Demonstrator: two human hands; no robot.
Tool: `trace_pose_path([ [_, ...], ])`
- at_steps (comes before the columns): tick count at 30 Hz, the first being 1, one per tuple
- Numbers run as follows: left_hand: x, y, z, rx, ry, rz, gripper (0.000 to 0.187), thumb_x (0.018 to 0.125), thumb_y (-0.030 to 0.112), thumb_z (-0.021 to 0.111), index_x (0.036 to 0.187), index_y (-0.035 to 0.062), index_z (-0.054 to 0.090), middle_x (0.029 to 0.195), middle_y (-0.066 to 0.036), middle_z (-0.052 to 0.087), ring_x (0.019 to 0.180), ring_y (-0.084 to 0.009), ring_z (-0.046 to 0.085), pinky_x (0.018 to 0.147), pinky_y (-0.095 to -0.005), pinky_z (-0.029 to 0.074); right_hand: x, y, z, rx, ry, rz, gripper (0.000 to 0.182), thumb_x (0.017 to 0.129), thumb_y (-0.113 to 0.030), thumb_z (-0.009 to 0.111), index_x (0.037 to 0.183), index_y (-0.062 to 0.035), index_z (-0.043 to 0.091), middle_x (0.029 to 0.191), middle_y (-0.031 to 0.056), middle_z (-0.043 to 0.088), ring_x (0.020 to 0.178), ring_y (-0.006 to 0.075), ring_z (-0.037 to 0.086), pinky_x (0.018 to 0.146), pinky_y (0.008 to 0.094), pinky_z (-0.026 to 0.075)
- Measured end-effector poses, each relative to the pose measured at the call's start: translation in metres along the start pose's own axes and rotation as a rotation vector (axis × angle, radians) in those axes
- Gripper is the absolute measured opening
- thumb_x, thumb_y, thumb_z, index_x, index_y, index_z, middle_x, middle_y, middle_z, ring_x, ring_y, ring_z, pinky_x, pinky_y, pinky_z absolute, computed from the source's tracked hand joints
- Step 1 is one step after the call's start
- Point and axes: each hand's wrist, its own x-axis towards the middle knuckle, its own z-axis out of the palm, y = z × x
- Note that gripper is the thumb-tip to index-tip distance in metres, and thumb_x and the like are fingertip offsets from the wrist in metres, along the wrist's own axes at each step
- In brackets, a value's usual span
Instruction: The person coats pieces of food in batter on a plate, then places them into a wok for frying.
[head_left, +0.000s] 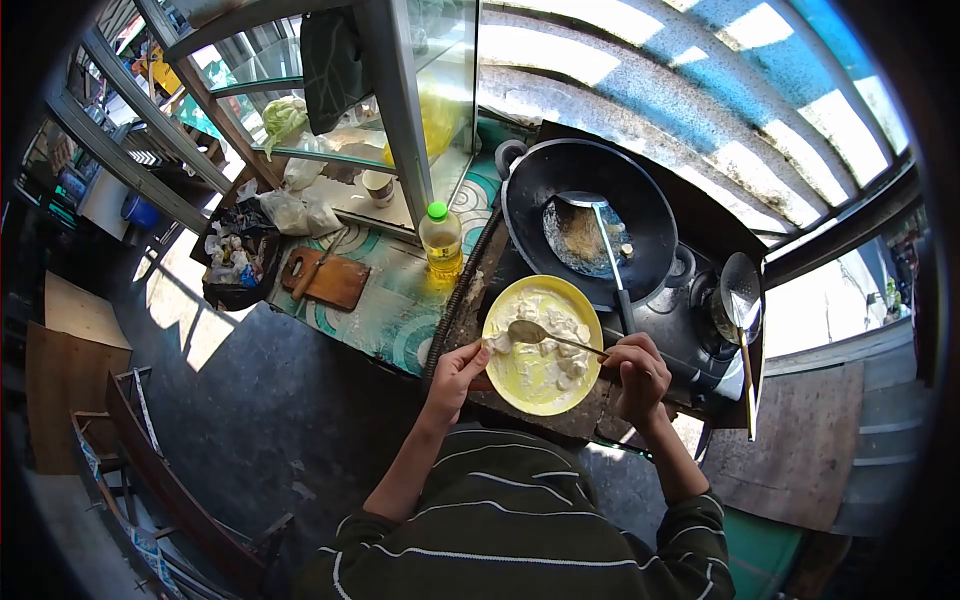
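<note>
The left hand (460,375) has its thumb and fingers clamped on the near-left rim of a yellow bowl (545,408), which sits between the two hands. The right hand (637,375) is closed around the handle of a metal spoon (527,331), whose scoop lies over the bowl's side nearer the left hand. Pale, wet, coated pieces (570,375) fill part of the bowl.

Ahead of the right hand, a spatula (606,240) leans in a black wok (640,190), its dark grip pointing back toward that hand. A wooden-handled skimmer (741,283) rests to the right of the right hand. Ahead of the left hand, a green-capped oil bottle (441,245) stands on the desk (395,335); farther left lies a wooden cutting board (342,285). Beyond the bottle are a cup (378,188) and a glass-sided cabinet (410,110); corrugated sheeting (700,120) rises behind the wok.
</note>
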Motion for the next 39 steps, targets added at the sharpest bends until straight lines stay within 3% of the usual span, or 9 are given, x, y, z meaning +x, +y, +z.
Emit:
trace_pose_path([
  [4,0.001,0.007,0.003,0.002,-0.029,0.009,0.032,0.087,0.021,0.046,0.106,-0.0037,0.052,0.088,-0.003,0.059,0.078,-0.0058,0.056,0.065,-0.0215,0.049,0.001,0.007,0.002,0.006,0.035,-0.005,0.015,0.083,-0.009,0.046,0.076,-0.0004,0.055,0.07,0.0087,0.058,0.064,0.0243,0.054,0.057,0.0307,0.044],
  [6,0.002,0.006,0.0,-0.008,-0.044,-0.001,0.031,0.087,0.022,0.045,0.104,-0.0034,0.052,0.088,-0.004,0.059,0.077,-0.0063,0.056,0.064,-0.0219,0.049,0.0,0.01,0.003,-0.011,-0.066,-0.086,0.022,0.085,-0.019,0.046,0.077,-0.0017,0.056,0.071,0.0087,0.059,0.065,0.0236,0.054,0.059,0.0304,0.044],
  [10,0.001,0.003,-0.005,-0.055,-0.019,-0.053,0.031,0.087,0.025,0.045,0.101,-0.0018,0.054,0.088,-0.005,0.06,0.076,-0.0086,0.058,0.062,-0.023,0.05,-0.009,0.006,-0.009,0.045,-0.115,-0.02,0.035,0.086,-0.032,0.042,0.073,-0.0022,0.057,0.071,0.008,0.059,0.065,0.023,0.054,0.059,0.0303,0.044],
  [17,0.002,0.001,-0.007,-0.112,-0.004,-0.092,0.032,0.086,0.027,0.046,0.1,-0.001,0.054,0.087,-0.006,0.06,0.076,-0.0101,0.059,0.06,-0.0234,0.051,-0.022,0.008,-0.025,0.087,0.064,0.175,0.039,0.086,-0.033,0.041,0.072,-0.001,0.058,0.068,0.0065,0.059,0.063,0.0205,0.053,0.057,0.0289,0.043],
  [25,0.005,0.003,-0.002,-0.062,-0.022,-0.089,0.032,0.086,0.026,0.046,0.099,-0.0016,0.054,0.087,-0.006,0.061,0.075,-0.0108,0.06,0.062,-0.0241,0.051,-0.024,0.003,-0.011,0.092,-0.008,0.129,0.039,0.086,-0.032,0.042,0.073,0.0001,0.058,0.069,0.0089,0.059,0.066,0.0206,0.054,0.059,0.0277,0.043],
  [28,0.005,-0.002,-0.004,-0.118,0.006,-0.093,0.031,0.086,0.026,0.046,0.099,-0.0012,0.054,0.088,-0.007,0.061,0.075,-0.0114,0.06,0.062,-0.0245,0.051,-0.03,0.008,-0.011,0.209,-0.006,0.198,0.037,0.088,-0.029,0.041,0.074,0.0012,0.056,0.069,0.0099,0.058,0.064,0.0178,0.052,0.059,0.0263,0.042],
  [30,0.006,-0.004,-0.001,-0.145,0.039,-0.09,0.031,0.086,0.026,0.046,0.099,-0.0009,0.054,0.087,-0.007,0.061,0.074,-0.0115,0.06,0.062,-0.0247,0.051,-0.046,0.017,-0.006,0.501,0.065,0.49,0.035,0.089,-0.026,0.038,0.075,0.0024,0.054,0.07,0.0104,0.056,0.062,0.0144,0.05,0.057,0.0243,0.04],
  [39,0.002,0.0,0.0,-0.123,0.165,0.02,0.03,0.087,0.025,0.045,0.099,-0.0005,0.054,0.086,-0.007,0.061,0.074,-0.0114,0.06,0.063,-0.0246,0.051,-0.054,0.004,0.002,0.667,0.211,0.865,0.03,0.089,-0.025,0.038,0.077,-0.0003,0.051,0.07,0.0078,0.055,0.057,0.0113,0.051,0.052,0.0215,0.04],
])
